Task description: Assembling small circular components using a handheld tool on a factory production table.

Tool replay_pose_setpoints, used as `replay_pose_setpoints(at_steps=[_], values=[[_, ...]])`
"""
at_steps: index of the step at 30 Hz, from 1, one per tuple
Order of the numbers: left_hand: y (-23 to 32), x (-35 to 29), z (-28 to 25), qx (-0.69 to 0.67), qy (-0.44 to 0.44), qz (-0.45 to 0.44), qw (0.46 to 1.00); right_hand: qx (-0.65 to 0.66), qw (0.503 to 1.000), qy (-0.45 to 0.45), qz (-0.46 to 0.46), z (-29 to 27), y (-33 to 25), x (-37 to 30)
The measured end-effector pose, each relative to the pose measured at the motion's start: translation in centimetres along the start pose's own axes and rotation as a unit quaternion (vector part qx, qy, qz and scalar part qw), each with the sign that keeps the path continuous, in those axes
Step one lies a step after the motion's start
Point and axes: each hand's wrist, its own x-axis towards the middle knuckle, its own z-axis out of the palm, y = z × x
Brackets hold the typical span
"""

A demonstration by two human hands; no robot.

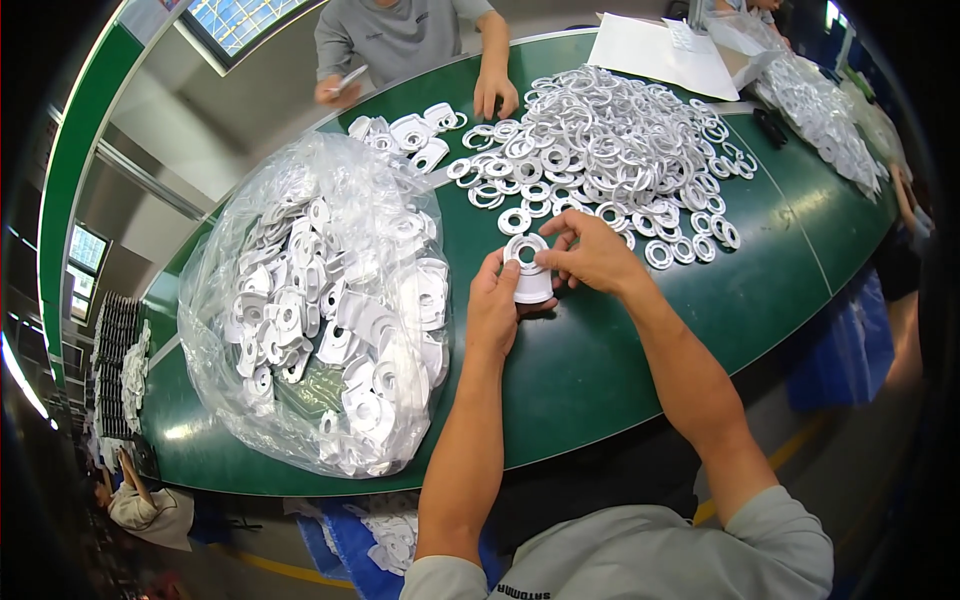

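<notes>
My left hand (492,305) is closed around a white plastic part (534,291) with a rounded top and a broad, flared lower end. A white ring (525,243) lies against the round opening at the top of this part. My right hand (600,255) has its thumb and bent fingers pressed at the ring's right edge. Both hands are over the green table, just in front of a large heap of white rings (630,140). Left of my hands, a clear plastic bag (215,300) stands open, filled with similar white parts (370,410).
Across the green table (560,400), a co-worker's hand (494,93) touches the table near the rings, beside several white parts (412,132). White sheets (660,58) and another filled plastic bag (815,105) lie at the far right. A blue bag (845,345) hangs below the table's right edge.
</notes>
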Motion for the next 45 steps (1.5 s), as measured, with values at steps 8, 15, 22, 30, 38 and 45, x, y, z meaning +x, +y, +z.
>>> replay_pose_setpoints(at_steps=[8, 15, 22, 30, 38, 45], values=[[-0.9, 0.4, -0.6, 0.21, 0.018, 0.148, 0.966, -0.158, 0.984, 0.029, -0.079, 1.7, 0.3, -0.2], [0.1, 0.2, -0.5, 0.255, 0.069, 0.205, 0.942, -0.189, 0.964, 0.103, -0.157, 3.7, -0.3, -0.9], [0.4, 1.0, -1.0, 0.231, 0.099, 0.213, 0.944, 0.132, 0.977, -0.158, 0.047, -0.1, -1.3, -0.6], [1.1, 0.2, -1.0, 0.184, 0.057, 0.069, 0.979, 0.2, 0.956, -0.182, 0.115, -1.5, -0.4, -0.3], [0.3, 0.6, -1.5, 0.282, 0.085, 0.091, 0.951, 0.164, 0.967, -0.141, 0.132, -0.2, 0.1, 0.0], [0.9, 0.8, -1.9, 0.33, 0.069, 0.154, 0.929, 0.097, 0.989, -0.096, 0.051, 0.5, -0.3, -0.3]])
